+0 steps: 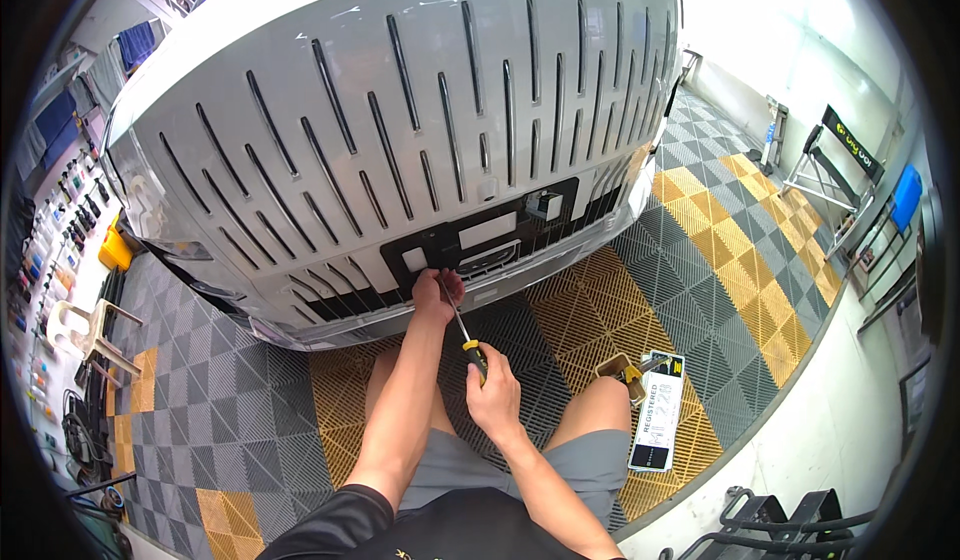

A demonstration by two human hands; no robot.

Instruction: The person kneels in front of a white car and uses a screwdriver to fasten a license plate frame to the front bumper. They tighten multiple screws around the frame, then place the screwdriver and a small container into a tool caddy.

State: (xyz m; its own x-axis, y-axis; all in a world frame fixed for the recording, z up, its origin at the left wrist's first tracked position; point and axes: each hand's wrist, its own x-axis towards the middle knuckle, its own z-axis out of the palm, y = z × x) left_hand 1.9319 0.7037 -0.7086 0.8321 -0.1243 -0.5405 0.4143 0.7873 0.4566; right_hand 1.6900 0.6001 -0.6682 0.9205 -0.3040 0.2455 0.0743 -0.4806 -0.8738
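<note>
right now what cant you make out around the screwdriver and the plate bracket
Head view only:
- Screwdriver tip: hidden behind left hand at the black plate bracket.
- Any screw: too small, covered by fingers.
- Handle: mostly wrapped by right hand.
- Small box on floor: contents too small.

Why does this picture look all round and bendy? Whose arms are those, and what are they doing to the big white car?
The camera sits on a person's head and looks down through a very wide lens, so straight edges bend. The arms are that person's own. The left hand touches the black plate holder low on the white car's front. The right hand holds a screwdriver pointing up at that spot. On the grey and yellow tiled floor, beside the right knee, lies a number plate.
</note>
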